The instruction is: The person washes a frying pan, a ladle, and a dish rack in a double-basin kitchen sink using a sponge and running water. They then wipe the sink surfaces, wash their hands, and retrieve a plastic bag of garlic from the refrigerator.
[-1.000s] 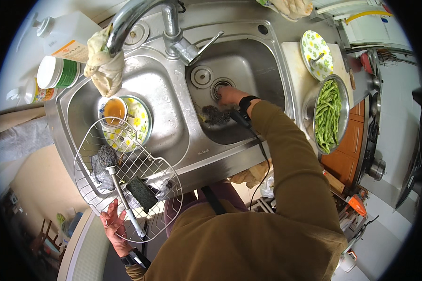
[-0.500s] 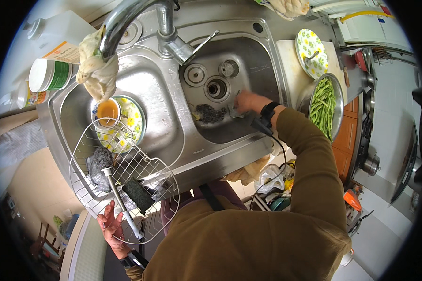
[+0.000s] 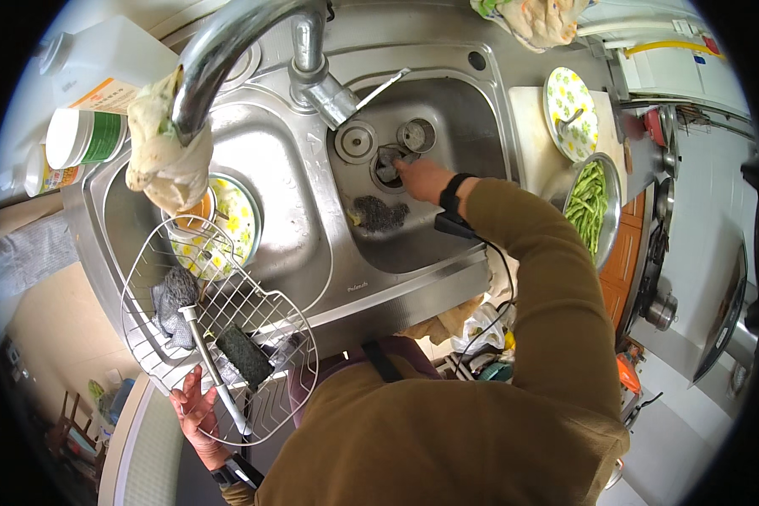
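Right hand [image 3: 425, 180] pinched on grey scrap [image 3: 388, 163] over drain [image 3: 387, 184]; if my grip slackens, scrap could fall in.

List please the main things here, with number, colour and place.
sink: 1, silver, centre
tap: 1, silver, above sink
cloth: 1, cream, on tap
containers: 3, white, upper left
plates: 2 visible, flowered white, left and right
beans: many, green, right bowl
basket: 1, silver, lower left
sponge: 1, dark green, in basket
clump: 1, grey, right basin
scrap: 1, grey, at right hand
right hand: 1, black wristband, right basin
left hand: 1, black wristband, basket edge
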Demonstrator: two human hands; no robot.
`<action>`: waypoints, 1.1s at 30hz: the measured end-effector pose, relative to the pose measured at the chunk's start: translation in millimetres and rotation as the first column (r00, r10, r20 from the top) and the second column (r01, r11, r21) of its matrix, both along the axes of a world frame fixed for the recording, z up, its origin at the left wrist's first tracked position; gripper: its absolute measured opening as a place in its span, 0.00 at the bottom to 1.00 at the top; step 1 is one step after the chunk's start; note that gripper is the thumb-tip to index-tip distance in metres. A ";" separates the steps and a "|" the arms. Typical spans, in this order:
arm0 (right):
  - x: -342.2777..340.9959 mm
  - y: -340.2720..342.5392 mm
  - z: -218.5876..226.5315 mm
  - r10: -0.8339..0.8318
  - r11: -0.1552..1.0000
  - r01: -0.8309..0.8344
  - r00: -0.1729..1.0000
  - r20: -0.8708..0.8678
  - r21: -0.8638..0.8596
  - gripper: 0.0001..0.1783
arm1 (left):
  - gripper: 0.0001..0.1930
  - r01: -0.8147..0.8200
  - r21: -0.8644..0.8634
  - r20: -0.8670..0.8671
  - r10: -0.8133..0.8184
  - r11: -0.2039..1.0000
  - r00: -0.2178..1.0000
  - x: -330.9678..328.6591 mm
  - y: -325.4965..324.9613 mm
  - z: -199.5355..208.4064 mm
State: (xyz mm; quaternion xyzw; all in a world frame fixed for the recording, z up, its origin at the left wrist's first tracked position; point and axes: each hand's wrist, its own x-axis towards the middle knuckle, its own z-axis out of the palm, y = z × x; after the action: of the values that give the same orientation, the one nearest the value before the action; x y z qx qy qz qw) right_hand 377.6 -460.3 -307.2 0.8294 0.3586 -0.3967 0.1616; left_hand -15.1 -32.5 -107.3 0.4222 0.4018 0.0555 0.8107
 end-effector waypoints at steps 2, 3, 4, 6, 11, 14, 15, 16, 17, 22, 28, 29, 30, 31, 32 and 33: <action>2.0 15.9 -18.2 0.029 0.992 -0.029 1.000 -0.003 -0.119 0.32 | 0.16 0.008 0.003 0.008 -0.008 1.000 1.000 0.1 -0.1 0.1; 3.3 20.8 -26.1 0.110 0.966 -0.118 0.993 -0.050 -0.229 0.32 | 0.16 0.013 0.002 0.016 -0.013 1.000 1.000 -0.3 0.0 0.1; 2.1 21.6 -31.4 0.224 0.932 -0.220 0.974 -0.019 -0.287 0.31 | 0.16 0.029 0.013 0.022 -0.029 0.999 0.999 -0.6 0.2 -0.4; 2.9 19.8 -38.1 0.272 0.943 -0.266 0.962 0.001 -0.200 0.29 | 0.16 0.020 0.005 0.018 -0.020 1.000 1.000 -1.6 0.7 -0.9; 27.3 22.2 -45.7 0.089 0.953 -0.177 0.939 -0.333 -0.244 0.16 | 0.16 0.019 0.014 0.008 -0.019 1.000 1.000 -2.9 2.7 -1.5; 37.1 36.7 -60.9 -0.341 0.912 0.202 0.857 -0.387 -0.356 0.14 | 0.17 0.024 -0.007 0.045 -0.024 1.000 0.999 -2.1 3.6 -1.5; 34.1 38.0 -65.9 -0.650 0.759 0.554 0.626 -0.431 -0.342 0.13 | 0.17 0.019 -0.005 0.032 -0.019 1.000 0.999 -2.0 3.6 -1.2; 29.9 37.8 -70.3 -0.831 0.478 0.818 0.302 -0.467 -0.320 0.11 | 0.17 0.018 -0.003 0.034 -0.018 1.000 0.999 -1.6 3.3 -1.5; 24.2 36.1 -73.3 -0.888 0.096 0.936 -0.074 -0.455 -0.338 0.10 | 0.17 0.016 -0.002 0.034 -0.016 1.000 0.999 -1.5 2.7 -1.3; 3.7 15.0 -54.1 -0.571 -0.388 0.884 -0.453 -0.685 -0.261 0.05 | 0.17 0.011 0.019 0.016 -0.012 1.000 1.000 -1.1 -1.0 2.2; 10.9 -3.1 26.0 -0.469 -0.425 0.830 -0.544 -0.696 -0.361 0.09 | 0.17 0.043 -0.002 0.035 -0.042 0.999 0.998 1.1 0.9 3.3; 10.5 -6.7 37.6 -0.432 -0.428 0.827 -0.542 -0.721 -0.365 0.12 | 0.18 0.051 -0.005 0.047 -0.051 0.999 0.998 1.0 1.6 2.7; 10.1 -9.8 46.7 -0.407 -0.425 0.838 -0.515 -0.754 -0.342 0.11 | 0.18 0.060 -0.006 0.058 -0.059 0.998 0.997 0.8 2.1 2.0; 9.3 -12.9 53.5 -0.417 -0.447 0.846 -0.484 -0.769 -0.290 0.10 | 0.18 0.056 -0.011 0.060 -0.055 0.998 0.997 0.5 2.7 1.4; 9.6 -15.6 57.5 -0.379 -0.439 0.861 -0.436 -0.816 -0.256 0.09 | 0.18 0.051 -0.015 0.062 -0.050 0.999 0.997 0.1 3.1 1.0; 11.6 -17.7 58.7 -0.491 -0.435 0.884 -0.394 -0.777 -0.173 0.09 | 0.18 0.056 -0.008 0.061 -0.055 0.998 0.997 -0.3 3.7 0.6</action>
State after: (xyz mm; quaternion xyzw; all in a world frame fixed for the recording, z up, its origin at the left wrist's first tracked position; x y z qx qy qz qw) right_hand 389.2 -477.9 -248.4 0.5806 -0.3101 -0.4292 -0.6185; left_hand -15.4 -28.9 -106.7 0.4273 0.3653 0.0440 0.8259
